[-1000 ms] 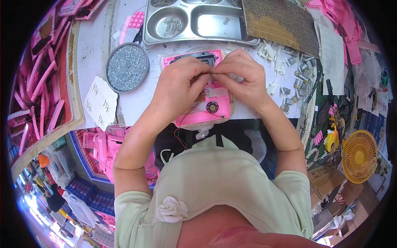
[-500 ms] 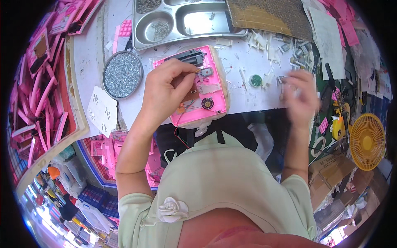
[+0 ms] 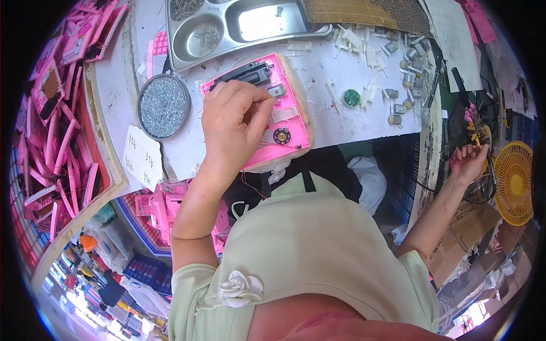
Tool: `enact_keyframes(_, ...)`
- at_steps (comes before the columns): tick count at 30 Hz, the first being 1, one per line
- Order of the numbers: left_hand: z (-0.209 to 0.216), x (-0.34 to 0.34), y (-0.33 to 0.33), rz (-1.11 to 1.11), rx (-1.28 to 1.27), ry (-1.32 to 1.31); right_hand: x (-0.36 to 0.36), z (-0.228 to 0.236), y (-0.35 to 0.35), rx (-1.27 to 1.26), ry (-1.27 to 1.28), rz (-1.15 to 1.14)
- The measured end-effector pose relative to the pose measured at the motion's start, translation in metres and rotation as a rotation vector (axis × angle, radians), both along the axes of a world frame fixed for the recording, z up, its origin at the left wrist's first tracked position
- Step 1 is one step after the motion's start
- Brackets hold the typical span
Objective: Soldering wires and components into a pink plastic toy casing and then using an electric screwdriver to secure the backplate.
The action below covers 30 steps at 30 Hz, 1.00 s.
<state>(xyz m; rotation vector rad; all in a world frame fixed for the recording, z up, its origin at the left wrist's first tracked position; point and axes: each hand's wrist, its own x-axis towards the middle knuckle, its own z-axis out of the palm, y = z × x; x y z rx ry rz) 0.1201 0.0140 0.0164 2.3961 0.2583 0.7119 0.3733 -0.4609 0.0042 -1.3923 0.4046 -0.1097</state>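
Note:
An open pink plastic case (image 3: 293, 122) lies on a padded block at the table's near edge. In it sit a small silver motor (image 3: 277, 91), a black holder (image 3: 253, 75) and a round black speaker (image 3: 281, 136). Over the case's left side, my left hand (image 3: 233, 119) pinches what looks like a thin wire beside the motor; its fingertips partly hide it. Far to the right, off the table, my right hand (image 3: 469, 162) has its fingers curled at a yellow tool, mostly hidden behind the hand.
A round tub of small metal screws (image 3: 164, 107) stands left of the case. Behind is a steel compartment tray (image 3: 219, 48). Loose motors (image 3: 392, 94), white plastic parts (image 3: 372, 59) and a green spool (image 3: 351, 98) lie to the right. A yellow fan (image 3: 515, 182) stands far right.
My right hand has moved from above the loose motors out to the yellow tool at the far right. My left hand stays pinched by the motor. The view has shifted slightly.

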Motion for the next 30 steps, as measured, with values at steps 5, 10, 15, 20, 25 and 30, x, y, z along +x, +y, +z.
enact_keyframes(5,-0.008,0.005,-0.002,0.043,0.045,-0.004,0.009,-0.001,-0.029,-0.197,-0.215,-0.090)
enact_keyframes(10,-0.012,0.007,-0.001,0.036,0.082,0.045,-0.037,0.036,-0.053,-0.227,-0.496,-0.154)
enact_keyframes(15,-0.010,0.007,-0.002,0.041,0.093,0.106,-0.085,0.035,0.045,-0.037,-0.499,0.194)
enact_keyframes(20,-0.009,0.010,0.000,0.028,0.118,0.137,-0.123,0.003,0.183,-0.162,-0.388,0.781)
enact_keyframes(25,-0.012,0.012,0.001,0.022,0.118,0.095,-0.130,-0.005,0.237,-0.060,-0.343,1.107)
enact_keyframes(30,-0.008,0.011,0.001,0.028,0.132,0.137,-0.131,-0.009,0.248,-0.059,-0.331,1.096)
